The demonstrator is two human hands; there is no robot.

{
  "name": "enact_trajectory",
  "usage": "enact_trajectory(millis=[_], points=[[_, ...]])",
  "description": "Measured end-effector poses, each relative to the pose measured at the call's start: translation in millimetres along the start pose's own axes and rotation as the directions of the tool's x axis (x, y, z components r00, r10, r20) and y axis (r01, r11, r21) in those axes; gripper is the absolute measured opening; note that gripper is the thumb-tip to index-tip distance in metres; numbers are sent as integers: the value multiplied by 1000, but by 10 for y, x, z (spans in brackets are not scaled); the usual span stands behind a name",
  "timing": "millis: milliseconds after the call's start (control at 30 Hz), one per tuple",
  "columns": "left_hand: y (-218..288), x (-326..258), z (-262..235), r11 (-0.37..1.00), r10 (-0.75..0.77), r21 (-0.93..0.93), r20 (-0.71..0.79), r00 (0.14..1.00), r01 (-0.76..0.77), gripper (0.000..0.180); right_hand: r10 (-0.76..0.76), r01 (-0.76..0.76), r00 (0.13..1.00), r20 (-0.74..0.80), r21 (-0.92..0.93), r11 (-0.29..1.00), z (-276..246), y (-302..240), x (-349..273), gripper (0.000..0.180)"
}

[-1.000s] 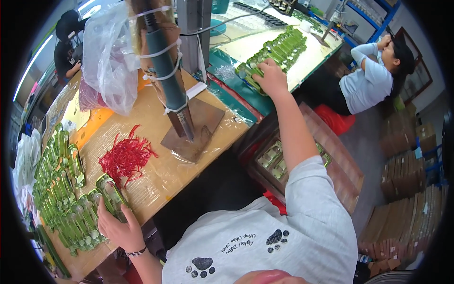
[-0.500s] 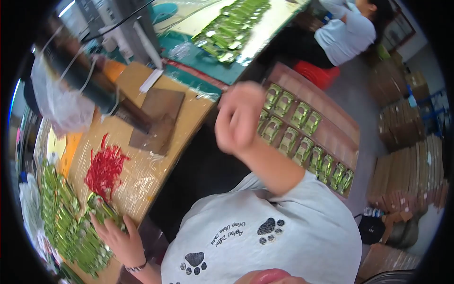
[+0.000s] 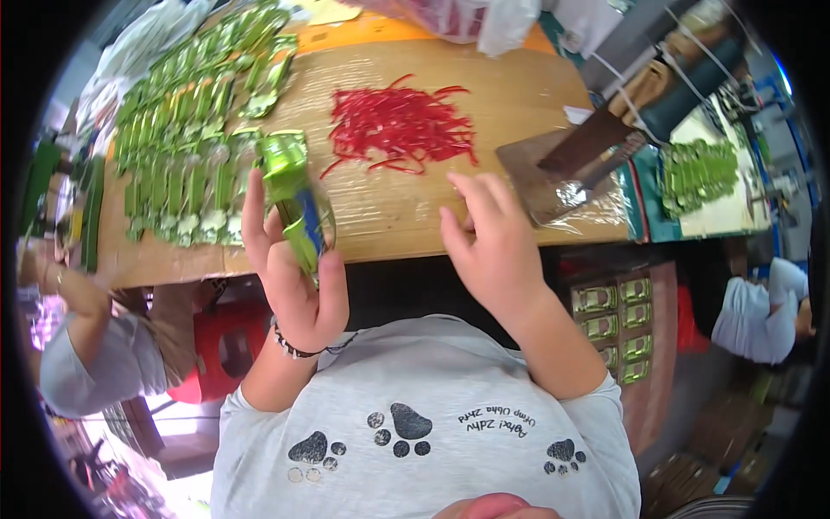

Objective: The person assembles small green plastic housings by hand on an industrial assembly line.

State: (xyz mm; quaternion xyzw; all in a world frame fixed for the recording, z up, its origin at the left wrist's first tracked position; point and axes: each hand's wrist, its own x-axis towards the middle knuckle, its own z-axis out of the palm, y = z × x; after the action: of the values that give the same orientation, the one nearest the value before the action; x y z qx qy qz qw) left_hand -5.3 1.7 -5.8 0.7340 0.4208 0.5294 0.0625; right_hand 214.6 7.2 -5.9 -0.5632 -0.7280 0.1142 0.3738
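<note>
My left hand [image 3: 294, 290] holds up a glossy green toy car body [image 3: 285, 164] with a blue patch on it. Thumb and fingers are on either side of its lower end, above the table's front edge. My right hand [image 3: 501, 242] is to the right, its thumb and bent forefinger apart, with nothing seen between them. Just beyond its fingertips lies a loose heap of thin red strips [image 3: 402, 125] on the film-covered brown table [image 3: 389, 212]. Rows of green plastic car parts [image 3: 181, 186] spread over the table left of my left hand.
A dark slanted post [image 3: 605, 147] stands on a brown metal plate [image 3: 527, 164] at the right. Below it, right of my body, a pinkish tray [image 3: 661, 320] holds several green toy cars. People sit on both sides; a red stool [image 3: 225, 346] is at the left.
My view has swung left from the tray to face the table. The right hand has come from beside the tray to near the red strips. My left hand has lifted the car body.
</note>
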Motion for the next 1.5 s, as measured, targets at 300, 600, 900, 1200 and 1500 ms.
enact_trajectory(millis=[300, 600, 900, 1200, 1500], points=[[18, -313, 21, 386, -393, -783, 338, 855, 487, 114, -20, 25, 999, 39, -132, 991, 340, 30, 469, 12], [-33, -470, -13, 221, -217, -696, 647, 730, 683, 94, -14, 51, 984, 180, -200, 978, 200, -74, 402, 10], [-41, -453, 39, 550, -187, -561, 638, 747, 618, 94, -163, 171, 979, 123, -54, 984, 199, 18, 324, 17], [-4, -438, 87, 702, -145, -548, 514, 845, 454, 90, -160, 137, 977, 140, 162, 977, 13, -114, 78, 24], [81, -249, 81, 949, 32, -289, 482, 876, 125, 69, -286, 290, 957, -54, 260, 921, -191, -306, -148, 25]])
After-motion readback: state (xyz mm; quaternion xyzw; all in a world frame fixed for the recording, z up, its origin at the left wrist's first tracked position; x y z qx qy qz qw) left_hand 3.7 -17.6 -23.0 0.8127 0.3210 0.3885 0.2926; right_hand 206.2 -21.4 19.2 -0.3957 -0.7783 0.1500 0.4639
